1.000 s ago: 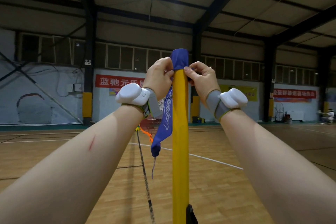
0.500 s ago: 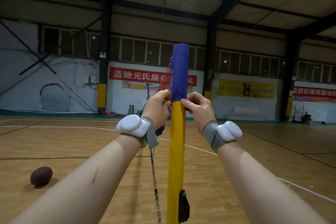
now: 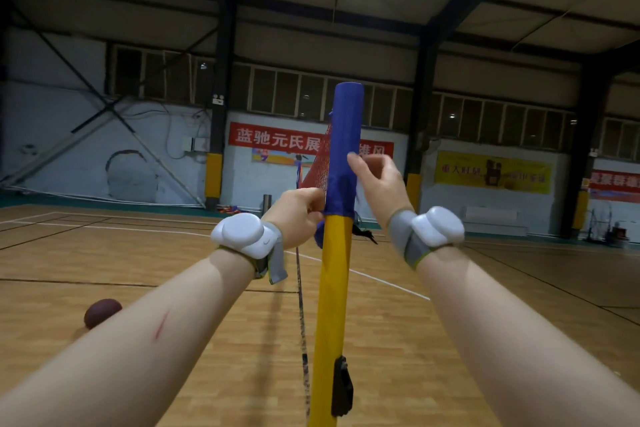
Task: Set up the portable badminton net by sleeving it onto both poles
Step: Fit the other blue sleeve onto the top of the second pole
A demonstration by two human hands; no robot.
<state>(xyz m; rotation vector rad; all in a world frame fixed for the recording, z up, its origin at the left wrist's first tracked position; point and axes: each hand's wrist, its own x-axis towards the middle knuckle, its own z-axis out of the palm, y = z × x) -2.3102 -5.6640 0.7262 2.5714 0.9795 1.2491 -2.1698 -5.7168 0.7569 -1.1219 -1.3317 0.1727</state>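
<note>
Sleeve (image 3: 346, 135) over pole (image 3: 333, 288) top between left hand (image 3: 300, 212) and right hand (image 3: 378, 180); ball (image 3: 103, 312) on floor (image 3: 156, 253) leftward

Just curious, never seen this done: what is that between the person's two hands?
In the head view, the blue net sleeve, pulled over the top of the yellow pole, stands between the left hand and the right hand.

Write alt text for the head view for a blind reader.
A blue net sleeve covers the top of an upright yellow pole; the left hand pinches its lower edge, the right hand touches its side higher up. Red netting trails from the sleeve above a wooden floor.
</note>
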